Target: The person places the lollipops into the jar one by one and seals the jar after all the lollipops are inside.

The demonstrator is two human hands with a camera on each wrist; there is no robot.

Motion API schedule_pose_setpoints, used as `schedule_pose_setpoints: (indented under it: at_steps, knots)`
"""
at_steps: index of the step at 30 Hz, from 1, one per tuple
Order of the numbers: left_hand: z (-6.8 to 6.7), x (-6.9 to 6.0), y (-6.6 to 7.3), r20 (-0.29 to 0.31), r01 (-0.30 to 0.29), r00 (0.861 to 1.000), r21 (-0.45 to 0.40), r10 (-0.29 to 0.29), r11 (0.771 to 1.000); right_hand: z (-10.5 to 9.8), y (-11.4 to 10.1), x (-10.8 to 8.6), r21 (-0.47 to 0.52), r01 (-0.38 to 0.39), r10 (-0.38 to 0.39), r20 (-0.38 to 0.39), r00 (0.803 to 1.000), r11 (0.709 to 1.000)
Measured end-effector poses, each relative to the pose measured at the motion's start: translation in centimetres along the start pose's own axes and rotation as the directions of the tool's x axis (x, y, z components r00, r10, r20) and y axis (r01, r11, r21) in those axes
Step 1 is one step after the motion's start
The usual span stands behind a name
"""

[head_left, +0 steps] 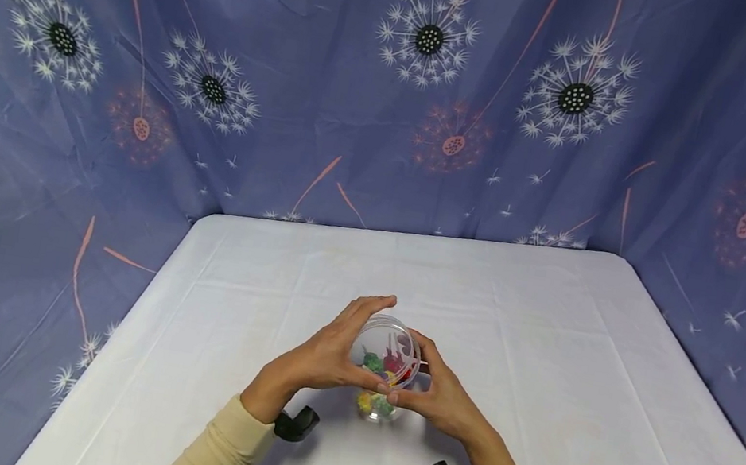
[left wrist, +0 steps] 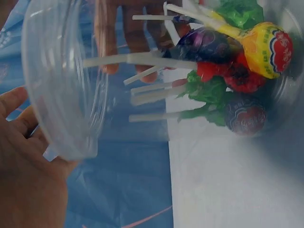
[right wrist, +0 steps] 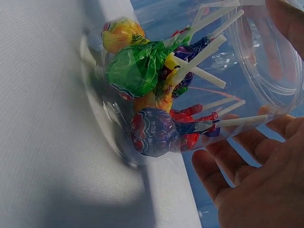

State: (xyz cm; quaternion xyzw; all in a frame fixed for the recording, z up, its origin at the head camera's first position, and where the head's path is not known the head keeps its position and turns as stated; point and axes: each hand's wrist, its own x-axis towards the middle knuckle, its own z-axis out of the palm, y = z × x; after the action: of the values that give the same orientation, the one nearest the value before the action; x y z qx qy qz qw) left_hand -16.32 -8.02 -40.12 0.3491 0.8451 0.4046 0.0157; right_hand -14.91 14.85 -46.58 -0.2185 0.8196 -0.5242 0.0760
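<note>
A clear plastic jar (head_left: 377, 414) stands upright near the front middle of the white table, its base at or just above the cloth. Inside it are several lollipops (left wrist: 268, 50) in yellow, green, red and purple wrappers, their white sticks pointing up. A clear round lid (left wrist: 64, 80) sits over the mouth. My left hand (head_left: 329, 351) grips the lid from the left, thumb in front and fingers behind. On the other side my right hand (head_left: 445, 400) holds the jar near its top; its fingers (left wrist: 135, 35) show through the clear wall.
White cloth covers the table (head_left: 543, 354). A blue curtain (head_left: 323, 80) with dandelion prints hangs behind it and along both sides. Dark wrist-worn devices (head_left: 296, 424) sit on both forearms, close above the table.
</note>
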Motion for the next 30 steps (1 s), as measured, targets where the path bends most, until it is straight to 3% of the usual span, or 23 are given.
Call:
schedule_pose_setpoints:
  at_steps: [7, 16, 20, 30]
  knots:
    - [-0.6, -1.7, -1.0, -0.057, 0.106, 0.993, -0.015, -0.107, 0.994, 0.1, -0.1, 0.0, 0.003, 0.017, -0.017, -0.012, 1.000, 1.000]
    - [-0.2, -3.4, -2.7, -0.039, 0.254, 0.966, -0.010, -0.254, 0.967, 0.2, -0.1, -0.1, 0.015, -0.006, 0.006, -0.014, 1.000, 1.000]
    - [0.3, -3.6, -3.1, -0.051, 0.246, 0.968, 0.005, -0.245, 0.969, 0.2, -0.2, -0.2, 0.015, -0.012, 0.013, -0.014, 1.000, 1.000]
    - [0.4, -3.2, -3.1, -0.096, 0.138, 0.986, 0.005, -0.137, 0.990, 0.1, -0.4, -0.1, 0.015, -0.014, 0.014, -0.011, 1.000, 1.000]
